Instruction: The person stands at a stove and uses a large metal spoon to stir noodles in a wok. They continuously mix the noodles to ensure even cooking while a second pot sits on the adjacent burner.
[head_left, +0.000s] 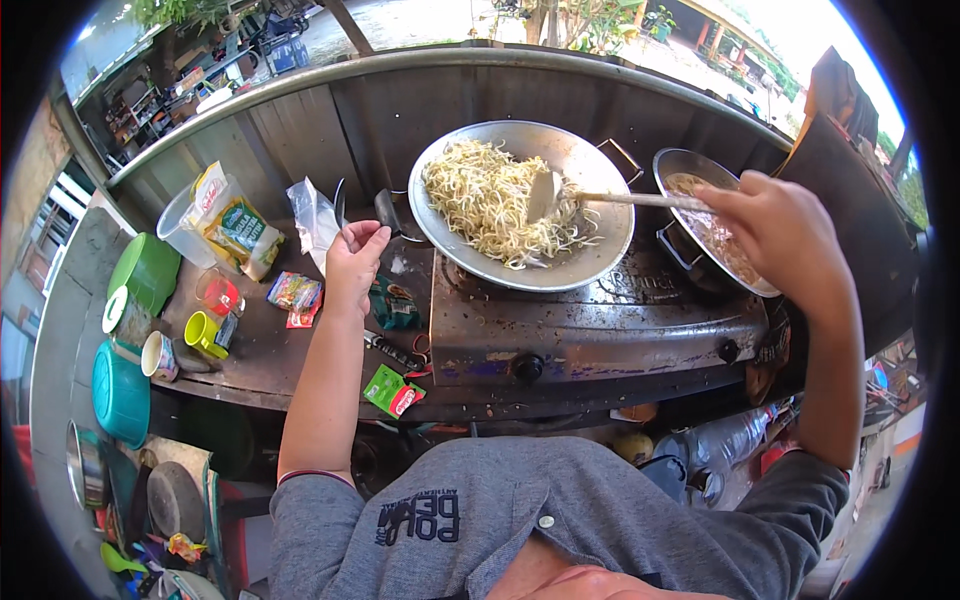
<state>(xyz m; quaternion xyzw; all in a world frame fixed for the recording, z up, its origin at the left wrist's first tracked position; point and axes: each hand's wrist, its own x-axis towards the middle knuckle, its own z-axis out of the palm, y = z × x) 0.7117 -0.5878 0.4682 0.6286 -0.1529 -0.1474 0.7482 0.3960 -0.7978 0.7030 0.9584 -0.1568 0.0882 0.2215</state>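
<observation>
A wide metal wok (600, 232) full of bean sprouts (487, 191) sits on a two-burner gas stove (600, 330). My right hand (787, 232) grips the wooden handle of a spatula (544, 196), whose flat blade rests in the sprouts at the wok's right half. My left hand (360, 255) is raised left of the wok, thumb and fingers close together beside a dark curved piece (386, 210) near the wok's left handle. Whether the fingers pinch it cannot be made out. Another dark, thin curved thing rises behind that hand.
Right of the wok stands a second pan (712, 225) with brownish liquid. On the left are a sugar bag (238, 229), a yellow cup (202, 334), a glass (220, 292), seasoning sachets (295, 291), a knife (394, 351) and a green sachet (394, 390). A metal barrier (465, 90) runs behind.
</observation>
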